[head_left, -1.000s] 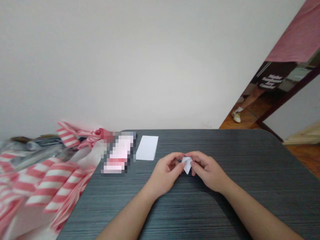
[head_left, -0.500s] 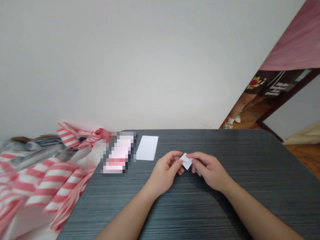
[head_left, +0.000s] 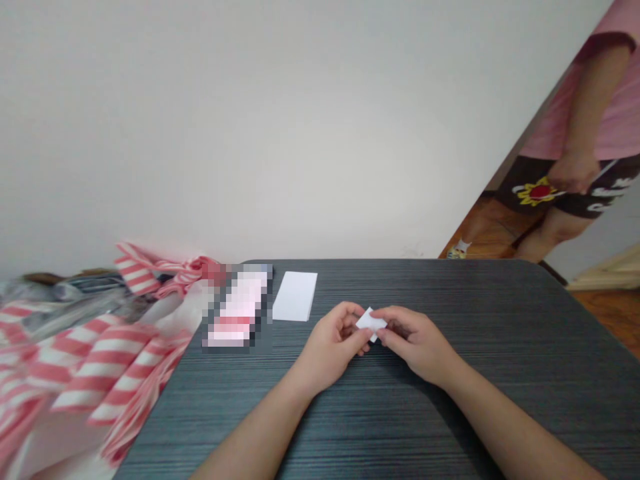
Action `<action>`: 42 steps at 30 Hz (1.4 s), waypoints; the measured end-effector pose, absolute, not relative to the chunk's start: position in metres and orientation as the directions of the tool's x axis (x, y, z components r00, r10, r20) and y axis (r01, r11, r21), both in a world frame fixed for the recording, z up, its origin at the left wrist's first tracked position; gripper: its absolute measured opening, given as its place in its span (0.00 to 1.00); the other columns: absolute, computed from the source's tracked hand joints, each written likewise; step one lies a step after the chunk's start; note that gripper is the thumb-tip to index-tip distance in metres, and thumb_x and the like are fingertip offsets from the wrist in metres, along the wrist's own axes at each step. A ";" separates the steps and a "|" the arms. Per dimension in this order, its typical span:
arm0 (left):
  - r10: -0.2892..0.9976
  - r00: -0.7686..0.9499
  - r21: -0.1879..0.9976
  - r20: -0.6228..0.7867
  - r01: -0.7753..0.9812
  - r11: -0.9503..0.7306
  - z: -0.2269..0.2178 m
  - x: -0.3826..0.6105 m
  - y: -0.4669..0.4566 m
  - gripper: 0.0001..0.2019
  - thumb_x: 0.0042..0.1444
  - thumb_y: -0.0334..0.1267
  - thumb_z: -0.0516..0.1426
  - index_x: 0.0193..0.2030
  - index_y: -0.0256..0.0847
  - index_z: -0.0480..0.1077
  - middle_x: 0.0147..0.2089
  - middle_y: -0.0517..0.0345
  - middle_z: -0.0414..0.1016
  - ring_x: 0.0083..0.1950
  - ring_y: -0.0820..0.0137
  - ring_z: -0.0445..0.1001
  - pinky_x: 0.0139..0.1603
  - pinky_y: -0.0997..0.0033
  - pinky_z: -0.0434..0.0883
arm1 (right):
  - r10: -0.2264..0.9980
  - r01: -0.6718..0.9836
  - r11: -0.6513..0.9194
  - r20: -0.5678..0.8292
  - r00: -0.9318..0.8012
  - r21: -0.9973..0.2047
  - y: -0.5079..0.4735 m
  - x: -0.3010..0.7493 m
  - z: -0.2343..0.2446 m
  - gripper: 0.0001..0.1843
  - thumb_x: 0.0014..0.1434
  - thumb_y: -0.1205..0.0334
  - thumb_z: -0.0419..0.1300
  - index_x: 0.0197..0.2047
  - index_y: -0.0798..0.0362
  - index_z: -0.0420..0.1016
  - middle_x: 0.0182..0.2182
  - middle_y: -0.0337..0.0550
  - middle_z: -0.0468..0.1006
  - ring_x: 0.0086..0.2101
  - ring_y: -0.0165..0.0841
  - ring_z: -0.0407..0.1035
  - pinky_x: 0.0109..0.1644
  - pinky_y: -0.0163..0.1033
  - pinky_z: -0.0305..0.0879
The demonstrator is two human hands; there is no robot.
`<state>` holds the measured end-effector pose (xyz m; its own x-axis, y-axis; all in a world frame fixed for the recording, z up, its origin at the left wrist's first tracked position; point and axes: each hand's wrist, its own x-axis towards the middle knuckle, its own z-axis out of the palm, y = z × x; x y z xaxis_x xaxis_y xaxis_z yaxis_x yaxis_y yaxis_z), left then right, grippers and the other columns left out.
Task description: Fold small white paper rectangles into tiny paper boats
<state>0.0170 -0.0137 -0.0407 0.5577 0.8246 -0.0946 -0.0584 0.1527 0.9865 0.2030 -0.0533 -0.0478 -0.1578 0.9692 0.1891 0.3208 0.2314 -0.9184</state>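
A small folded piece of white paper (head_left: 371, 322) is pinched between both hands just above the dark grey table (head_left: 450, 400). My left hand (head_left: 334, 348) grips its left side with thumb and fingers closed. On the paper's right side my right hand (head_left: 416, 343) holds it with the fingertips closed. Both forearms rest over the table's near part.
A stack of white paper sheets (head_left: 295, 296) lies behind the hands, with a blurred pink and white object (head_left: 239, 307) to its left. Red and white striped bags (head_left: 90, 360) crowd the left edge. Another person (head_left: 575, 167) stands at the back right on the wooden floor.
The folded paper has turned flatter between my fingers, which have shifted slightly. The person at the back right has walked closer into view.
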 end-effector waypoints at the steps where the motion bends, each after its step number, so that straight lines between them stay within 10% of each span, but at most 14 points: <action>1: 0.825 0.558 0.988 -0.093 -0.054 0.147 -0.041 0.017 -0.014 0.12 0.57 0.38 0.61 0.44 0.38 0.64 0.30 0.62 0.73 0.28 0.75 0.71 0.31 0.76 0.69 | 0.975 0.294 0.203 0.165 -0.150 -0.934 -0.053 0.203 -0.050 0.14 0.62 0.64 0.59 0.51 0.51 0.73 0.35 0.43 0.77 0.33 0.33 0.72 0.37 0.38 0.67; 11: 0.826 0.558 0.993 -0.076 -0.031 0.113 -0.043 0.016 -0.014 0.08 0.59 0.36 0.59 0.42 0.39 0.64 0.29 0.64 0.71 0.28 0.75 0.70 0.31 0.76 0.67 | 0.984 0.226 0.131 0.099 -0.146 -0.965 -0.054 0.202 -0.054 0.15 0.62 0.63 0.59 0.53 0.52 0.69 0.34 0.41 0.76 0.30 0.31 0.70 0.35 0.36 0.66; 23: 0.798 0.597 0.996 -0.082 0.071 0.049 -0.044 0.013 -0.013 0.08 0.58 0.39 0.59 0.39 0.39 0.67 0.31 0.61 0.72 0.30 0.73 0.70 0.32 0.75 0.66 | 0.986 0.456 0.157 0.112 -0.124 -0.876 -0.054 0.200 -0.039 0.11 0.63 0.63 0.57 0.29 0.54 0.72 0.21 0.36 0.71 0.24 0.28 0.64 0.29 0.33 0.59; 42: 0.746 0.664 0.924 -0.043 0.311 -0.224 -0.037 0.008 -0.013 0.13 0.62 0.42 0.54 0.31 0.37 0.74 0.26 0.60 0.73 0.28 0.73 0.67 0.29 0.76 0.59 | 0.961 0.424 0.267 0.209 -0.178 -0.865 -0.054 0.200 -0.035 0.04 0.61 0.65 0.59 0.34 0.53 0.75 0.30 0.41 0.73 0.29 0.31 0.67 0.33 0.35 0.62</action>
<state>0.0078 -0.0130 -0.0369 0.6643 0.7462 -0.0434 0.3115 -0.2236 0.9236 0.2004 -0.0536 -0.0353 -0.1781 0.9615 0.2094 0.4240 0.2670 -0.8654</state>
